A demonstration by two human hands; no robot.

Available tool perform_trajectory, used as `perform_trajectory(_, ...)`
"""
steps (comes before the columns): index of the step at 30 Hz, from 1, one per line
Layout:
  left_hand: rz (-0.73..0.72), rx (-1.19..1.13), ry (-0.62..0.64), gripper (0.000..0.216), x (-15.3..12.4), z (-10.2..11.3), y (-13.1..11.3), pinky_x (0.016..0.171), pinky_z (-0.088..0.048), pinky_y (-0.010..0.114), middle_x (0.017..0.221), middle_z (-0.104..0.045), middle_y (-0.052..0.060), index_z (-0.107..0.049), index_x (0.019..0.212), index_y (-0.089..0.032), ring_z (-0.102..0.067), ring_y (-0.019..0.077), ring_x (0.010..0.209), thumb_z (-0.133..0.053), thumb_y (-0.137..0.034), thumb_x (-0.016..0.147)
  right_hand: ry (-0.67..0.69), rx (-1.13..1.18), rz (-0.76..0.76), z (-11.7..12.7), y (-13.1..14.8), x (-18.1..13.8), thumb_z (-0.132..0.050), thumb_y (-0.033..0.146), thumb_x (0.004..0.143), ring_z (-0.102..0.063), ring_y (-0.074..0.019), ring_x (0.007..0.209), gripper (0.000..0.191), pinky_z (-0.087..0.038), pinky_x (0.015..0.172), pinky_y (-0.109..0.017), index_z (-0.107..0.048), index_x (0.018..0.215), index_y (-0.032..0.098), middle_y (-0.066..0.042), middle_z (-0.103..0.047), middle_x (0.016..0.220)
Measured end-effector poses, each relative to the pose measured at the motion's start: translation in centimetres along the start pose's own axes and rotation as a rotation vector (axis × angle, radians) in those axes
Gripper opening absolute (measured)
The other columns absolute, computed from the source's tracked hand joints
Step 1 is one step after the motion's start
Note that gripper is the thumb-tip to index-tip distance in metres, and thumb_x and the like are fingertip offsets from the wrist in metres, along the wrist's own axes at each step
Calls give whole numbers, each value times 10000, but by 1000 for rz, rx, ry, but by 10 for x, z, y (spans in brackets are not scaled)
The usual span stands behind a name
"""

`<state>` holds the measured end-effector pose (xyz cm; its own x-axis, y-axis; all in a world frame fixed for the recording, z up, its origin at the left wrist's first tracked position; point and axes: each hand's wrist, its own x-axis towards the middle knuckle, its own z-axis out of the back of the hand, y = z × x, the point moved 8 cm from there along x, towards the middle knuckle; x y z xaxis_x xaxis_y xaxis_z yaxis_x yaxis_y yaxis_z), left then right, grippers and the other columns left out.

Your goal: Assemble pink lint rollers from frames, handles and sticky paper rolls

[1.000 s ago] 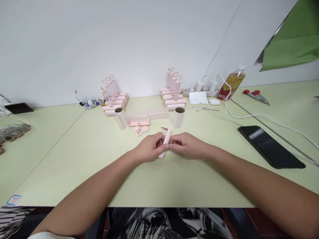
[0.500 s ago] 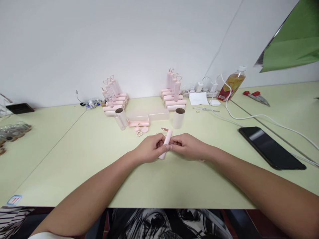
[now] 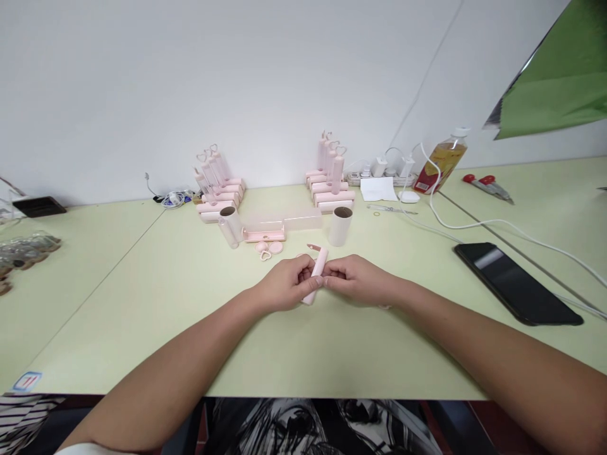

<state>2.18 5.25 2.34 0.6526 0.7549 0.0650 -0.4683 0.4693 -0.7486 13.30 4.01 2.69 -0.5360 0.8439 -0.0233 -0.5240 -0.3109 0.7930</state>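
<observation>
Both hands meet over the pale green counter [image 3: 341, 354], with a slim pink case [image 3: 320, 260] tilted between them, near the middle of the counter's front half. The left hand [image 3: 287, 284] has a firm grip on the case, its thumb laid across the lower part; the right hand [image 3: 358, 278] is curled with its fingertips at the case's right side, and whether its grip closes on the case or on some smaller part cannot be told. At the counter's near left corner sits a white label [image 3: 27, 381] with a blue border and red strokes that look like "11", though the slant leaves the reading unsure. The leaning drink bottle [image 3: 440, 161] at the back right wears a red-and-yellow wrapper with a pale patch low down; its lettering is too small to read. Just beyond the hands lie a brownish-pink clip [image 3: 313, 247], a heart-shaped ring [image 3: 265, 256] and a pink disc [image 3: 275, 248], near an open pink tray [image 3: 264, 236]. A dark-screened phone [image 3: 516, 284] lies well apart, to the right.
</observation>
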Motion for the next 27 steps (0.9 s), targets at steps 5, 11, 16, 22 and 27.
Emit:
perform_trajectory(5, -6, 0, 4, 321, 0, 0, -1, 591, -365, 248, 768, -540, -11, -532, 880, -186, -486, 129, 671, -495, -504, 881, 2, -5, -4, 0, 1, 0, -509, 471, 857, -473, -325, 1248, 307, -418, 782, -303, -564, 677, 228, -22, -570, 652)
perform_trajectory(11, -8, 13, -1, 309, 0, 1, -1, 588, -360, 249, 768, -541, -9, -533, 872, -184, -485, 131, 669, -496, -491, 881, 8, -8, -8, -1, 0, 1, -492, 479, 861, -495, -326, 1232, 322, -410, 766, -302, -531, 662, 229, -15, -553, 641)
perform_trajectory(16, 2, 4, 4, 313, 0, 0, 1, 582, -357, 248, 759, -532, -16, -534, 879, -187, -477, 126, 661, -498, -498, 882, 6, -3, -7, 0, 1, 0, -493, 484, 855, -460, -323, 1268, 338, -405, 776, -301, -493, 633, 230, -17, -556, 647)
perform_trajectory(22, 2, 4, 6, 305, 0, -1, 1, 590, -364, 253, 762, -535, -13, -534, 882, -186, -482, 130, 667, -501, -490, 878, 10, -1, -21, 0, 2, 0, -492, 486, 855, -501, -318, 1215, 339, -403, 766, -301, -500, 639, 224, -8, -557, 650)
perform_trajectory(27, 12, 2, 9, 317, -1, -1, 1, 590, -369, 255, 767, -542, -6, -547, 898, -186, -486, 135, 668, -499, -498, 874, 15, 16, -19, -1, 2, 0, -511, 476, 849, -454, -325, 1278, 312, -416, 810, -320, -526, 654, 233, -17, -565, 661)
